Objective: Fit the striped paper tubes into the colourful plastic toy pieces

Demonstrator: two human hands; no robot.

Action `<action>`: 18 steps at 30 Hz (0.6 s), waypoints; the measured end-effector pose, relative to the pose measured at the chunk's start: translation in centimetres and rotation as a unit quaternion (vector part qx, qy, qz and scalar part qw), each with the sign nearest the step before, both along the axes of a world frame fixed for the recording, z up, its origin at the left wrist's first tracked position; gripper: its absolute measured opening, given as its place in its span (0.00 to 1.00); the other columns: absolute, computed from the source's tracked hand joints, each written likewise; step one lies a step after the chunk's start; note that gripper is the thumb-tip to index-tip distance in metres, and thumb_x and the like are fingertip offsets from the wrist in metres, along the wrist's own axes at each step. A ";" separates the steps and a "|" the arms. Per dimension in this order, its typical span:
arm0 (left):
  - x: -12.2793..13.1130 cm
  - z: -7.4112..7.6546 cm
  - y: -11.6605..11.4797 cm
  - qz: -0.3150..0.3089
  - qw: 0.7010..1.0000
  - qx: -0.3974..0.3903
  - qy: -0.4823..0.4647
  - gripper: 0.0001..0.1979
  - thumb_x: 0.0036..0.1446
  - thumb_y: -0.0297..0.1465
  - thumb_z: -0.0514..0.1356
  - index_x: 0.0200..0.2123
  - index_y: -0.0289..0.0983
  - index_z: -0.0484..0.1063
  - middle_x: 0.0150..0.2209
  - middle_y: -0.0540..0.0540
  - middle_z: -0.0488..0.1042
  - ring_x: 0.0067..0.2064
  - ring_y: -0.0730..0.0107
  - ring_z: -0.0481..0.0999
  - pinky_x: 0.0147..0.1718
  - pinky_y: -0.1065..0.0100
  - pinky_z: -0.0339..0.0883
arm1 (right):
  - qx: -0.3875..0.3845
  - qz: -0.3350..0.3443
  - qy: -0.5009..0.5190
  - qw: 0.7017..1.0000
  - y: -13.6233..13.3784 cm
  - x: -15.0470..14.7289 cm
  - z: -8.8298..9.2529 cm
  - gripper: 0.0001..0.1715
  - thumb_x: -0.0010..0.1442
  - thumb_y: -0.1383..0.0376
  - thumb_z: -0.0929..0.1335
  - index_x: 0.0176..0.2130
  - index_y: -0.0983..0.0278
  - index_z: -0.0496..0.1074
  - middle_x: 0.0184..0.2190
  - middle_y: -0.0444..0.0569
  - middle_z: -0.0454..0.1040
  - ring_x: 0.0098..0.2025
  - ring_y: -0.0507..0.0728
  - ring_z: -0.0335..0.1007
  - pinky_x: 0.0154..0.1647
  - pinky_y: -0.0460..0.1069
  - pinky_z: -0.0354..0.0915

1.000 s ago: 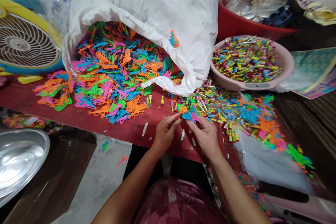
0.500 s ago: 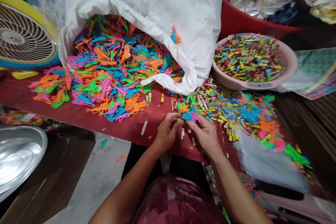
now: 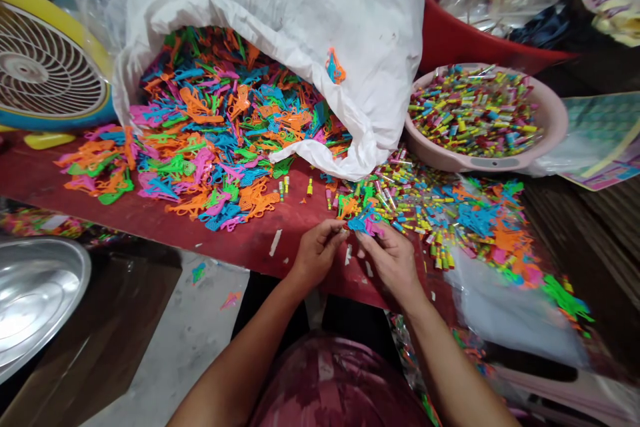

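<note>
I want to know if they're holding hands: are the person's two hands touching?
Apart: the head view shows red table in the gap between the left hand and the right hand.

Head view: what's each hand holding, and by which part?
The right hand pinches blue and pink plastic pieces at its fingertips, by their lower edge. The left hand has its fingertips closed on something too small to tell.
</note>
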State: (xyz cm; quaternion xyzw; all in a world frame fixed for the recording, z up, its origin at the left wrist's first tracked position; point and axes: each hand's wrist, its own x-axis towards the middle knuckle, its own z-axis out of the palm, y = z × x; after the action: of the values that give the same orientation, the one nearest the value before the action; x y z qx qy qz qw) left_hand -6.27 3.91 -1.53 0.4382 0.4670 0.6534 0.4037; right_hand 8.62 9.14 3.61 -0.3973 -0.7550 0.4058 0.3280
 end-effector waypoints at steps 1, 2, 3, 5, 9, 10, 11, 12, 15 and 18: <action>0.0 0.1 0.0 0.001 1.000 0.004 0.009 0.09 0.61 0.34 0.60 0.43 0.39 0.76 0.39 0.45 0.79 0.42 0.64 0.77 0.45 0.66 0.68 | -0.004 0.003 -0.002 1.000 0.0 0.0 0.1 0.13 0.66 0.57 0.66 0.32 0.60 0.72 0.23 0.44 0.69 0.28 0.55 0.66 0.32 0.49 0.61; -0.1 0.1 0.0 0.002 1.000 0.007 0.020 0.09 0.61 0.34 0.60 0.42 0.39 0.77 0.39 0.46 0.80 0.41 0.64 0.77 0.44 0.66 0.68 | -0.006 0.006 -0.004 1.000 0.1 0.0 0.2 0.13 0.65 0.57 0.66 0.31 0.60 0.72 0.22 0.44 0.69 0.28 0.55 0.66 0.31 0.49 0.61; -0.1 0.1 0.0 0.004 0.999 0.010 0.031 0.08 0.61 0.34 0.60 0.42 0.39 0.76 0.38 0.46 0.80 0.41 0.64 0.77 0.44 0.67 0.68 | -0.009 0.008 -0.006 1.000 0.1 0.0 0.3 0.13 0.65 0.57 0.66 0.31 0.61 0.72 0.22 0.44 0.69 0.28 0.55 0.65 0.31 0.48 0.61; 0.0 0.0 0.0 0.009 0.998 0.015 0.055 0.09 0.62 0.34 0.59 0.43 0.39 0.76 0.39 0.46 0.80 0.42 0.64 0.78 0.44 0.66 0.69 | -0.017 0.009 -0.004 1.000 0.2 0.0 0.2 0.14 0.64 0.56 0.67 0.30 0.61 0.72 0.21 0.44 0.69 0.28 0.55 0.65 0.29 0.48 0.61; 0.5 -0.4 -0.1 0.016 0.991 0.011 0.132 0.10 0.64 0.34 0.57 0.45 0.39 0.75 0.41 0.45 0.79 0.44 0.64 0.78 0.45 0.65 0.69 | -0.054 0.004 0.009 0.999 0.0 0.3 -0.6 0.14 0.64 0.54 0.67 0.31 0.60 0.72 0.21 0.43 0.68 0.25 0.54 0.64 0.26 0.48 0.60; 0.6 -0.4 -0.1 0.013 0.987 0.010 0.161 0.11 0.64 0.35 0.56 0.46 0.39 0.75 0.41 0.44 0.79 0.44 0.64 0.77 0.45 0.65 0.69 | -0.071 0.001 0.014 0.997 0.0 0.6 -0.9 0.15 0.63 0.54 0.67 0.31 0.60 0.72 0.21 0.43 0.69 0.24 0.54 0.63 0.26 0.49 0.61; 0.5 -0.3 -0.1 0.010 0.982 0.011 0.190 0.12 0.64 0.35 0.57 0.48 0.39 0.74 0.42 0.44 0.79 0.43 0.64 0.77 0.45 0.65 0.69 | -0.091 -0.008 0.021 0.996 0.2 1.1 -1.0 0.15 0.62 0.53 0.68 0.31 0.60 0.73 0.21 0.43 0.69 0.24 0.54 0.63 0.26 0.49 0.61; 0.2 -0.1 -0.1 0.011 0.976 0.012 0.218 0.14 0.64 0.35 0.57 0.50 0.39 0.73 0.43 0.44 0.79 0.44 0.63 0.77 0.45 0.65 0.69 | -0.110 -0.028 0.034 0.993 0.6 1.9 -1.1 0.15 0.61 0.53 0.69 0.30 0.60 0.73 0.21 0.43 0.69 0.23 0.54 0.63 0.27 0.49 0.62; -2.0 1.0 0.7 0.071 0.950 -0.008 0.303 0.17 0.66 0.33 0.54 0.56 0.39 0.70 0.46 0.42 0.78 0.47 0.63 0.76 0.48 0.64 0.68 | -0.115 -0.163 0.086 0.976 3.5 6.1 -0.7 0.17 0.55 0.52 0.73 0.27 0.62 0.72 0.19 0.44 0.70 0.21 0.53 0.63 0.26 0.49 0.62; -5.1 2.5 2.7 0.179 0.886 -0.116 0.411 0.14 0.64 0.29 0.53 0.49 0.37 0.75 0.44 0.40 0.76 0.47 0.60 0.75 0.48 0.63 0.67 | -0.043 -0.317 0.101 0.942 8.3 13.1 0.6 0.22 0.43 0.50 0.78 0.26 0.63 0.72 0.19 0.45 0.70 0.20 0.52 0.63 0.23 0.50 0.60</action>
State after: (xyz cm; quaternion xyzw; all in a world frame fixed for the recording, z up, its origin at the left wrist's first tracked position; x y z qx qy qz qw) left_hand -11.33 6.58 0.94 0.5263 0.7343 0.4170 0.0993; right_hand 21.71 17.42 4.22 -0.5865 -0.5349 0.3513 0.4965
